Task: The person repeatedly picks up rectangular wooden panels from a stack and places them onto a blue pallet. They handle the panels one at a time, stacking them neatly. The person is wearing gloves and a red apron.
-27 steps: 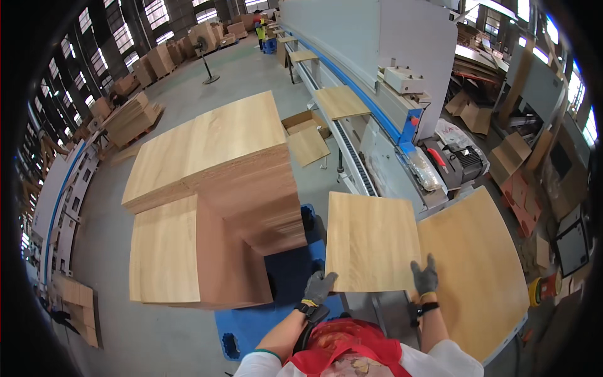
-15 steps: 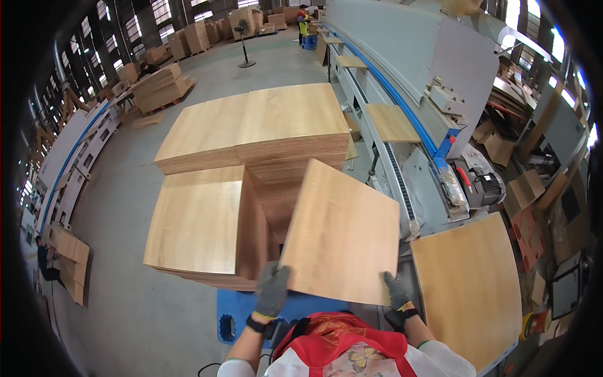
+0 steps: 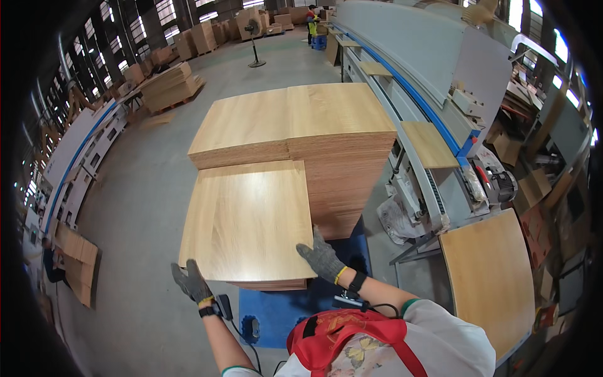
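Pale wood-grained board (image 3: 248, 220): I have it level, or nearly so, over the low stack (image 3: 270, 286), its left side jutting past the boards below; whether it rests fully on them I cannot tell. My left hand (image 3: 192, 283) has its grip closed on the near left corner. My right hand (image 3: 323, 259) has its grip closed on the right edge, close to the near corner. Both wear grey gloves with yellow cuffs.

Just beyond the board I see two taller stacks (image 3: 339, 169) side by side, with a blue pallet (image 3: 273, 323) showing below. Off to my right stands a wood-topped counter (image 3: 493, 276), and past it a long grey machine (image 3: 402, 47) with a square panel (image 3: 430, 144) on its side track. Farther away I make out a standing fan (image 3: 253, 44) and a person in a yellow vest (image 3: 312, 26).
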### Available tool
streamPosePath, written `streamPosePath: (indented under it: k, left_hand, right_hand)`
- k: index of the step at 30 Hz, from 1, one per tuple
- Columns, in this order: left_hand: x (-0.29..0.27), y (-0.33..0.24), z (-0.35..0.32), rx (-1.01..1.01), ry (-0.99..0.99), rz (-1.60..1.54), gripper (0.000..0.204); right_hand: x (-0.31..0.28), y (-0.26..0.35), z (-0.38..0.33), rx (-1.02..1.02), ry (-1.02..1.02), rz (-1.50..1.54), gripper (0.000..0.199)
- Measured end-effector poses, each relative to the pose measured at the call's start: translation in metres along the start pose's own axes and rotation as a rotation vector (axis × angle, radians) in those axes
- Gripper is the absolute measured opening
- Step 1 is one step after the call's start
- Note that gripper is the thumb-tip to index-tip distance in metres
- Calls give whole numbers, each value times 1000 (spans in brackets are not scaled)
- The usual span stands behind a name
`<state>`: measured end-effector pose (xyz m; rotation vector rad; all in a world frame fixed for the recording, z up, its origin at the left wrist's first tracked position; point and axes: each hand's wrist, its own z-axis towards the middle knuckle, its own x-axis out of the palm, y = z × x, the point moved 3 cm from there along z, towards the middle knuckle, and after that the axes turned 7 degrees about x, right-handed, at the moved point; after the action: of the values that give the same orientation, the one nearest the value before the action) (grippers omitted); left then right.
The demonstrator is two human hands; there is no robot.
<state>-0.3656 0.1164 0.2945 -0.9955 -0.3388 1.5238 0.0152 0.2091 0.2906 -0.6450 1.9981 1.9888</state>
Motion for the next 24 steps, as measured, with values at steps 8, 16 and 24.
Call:
streamPosePath:
  k: [8,16,24]
  left_hand:
    - [28,50,54,-54,187,-189,36]
    - [21,39,64,-70,265,-95,35]
    - [41,89,13,-419,49,-883,70]
  right_hand:
    - [44,11,40,51,87,-114,95]
    - [45,28,42,126,111,-144,96]
    - [-11,-21,18,-555,133,-766,51]
